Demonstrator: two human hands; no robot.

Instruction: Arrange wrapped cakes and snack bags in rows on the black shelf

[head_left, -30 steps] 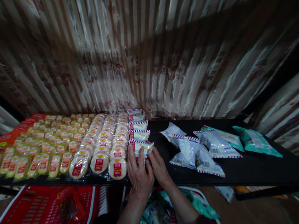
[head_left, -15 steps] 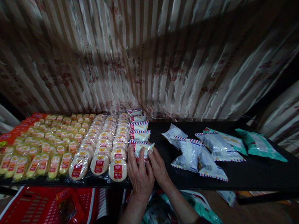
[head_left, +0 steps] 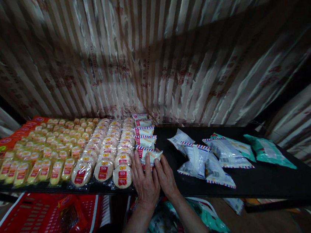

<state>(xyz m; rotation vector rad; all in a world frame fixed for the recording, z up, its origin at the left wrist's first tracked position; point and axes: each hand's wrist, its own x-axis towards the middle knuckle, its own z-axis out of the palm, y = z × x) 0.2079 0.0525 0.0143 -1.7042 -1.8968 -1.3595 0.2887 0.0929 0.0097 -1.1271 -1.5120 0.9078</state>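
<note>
My left hand point(head_left: 146, 182) lies over the front of a small white snack packet point(head_left: 149, 152) with a red and blue striped edge. Its fingers are stretched out and slightly apart. Beside it, my right hand point(head_left: 166, 178) rests against the packet's right end, fingers straight. Both hands touch this front packet, and their fingers hide its lower part. Behind it, more white packets point(head_left: 145, 130) stand in a row. Directly left are rows of round wrapped rice crackers point(head_left: 122, 176).
Small yellow wrapped cakes point(head_left: 22, 173) fill the shelf's left side. Loose white packets point(head_left: 195, 160) and green packets point(head_left: 270, 149) lie on the black shelf point(head_left: 262, 185) at right. Below are a red basket point(head_left: 41, 225) and more green bags point(head_left: 204, 215). A striped curtain point(head_left: 144, 58) hangs behind.
My hands stay at the same front packet with barely any movement. The packet's right end shows slightly more, a little farther right.
</note>
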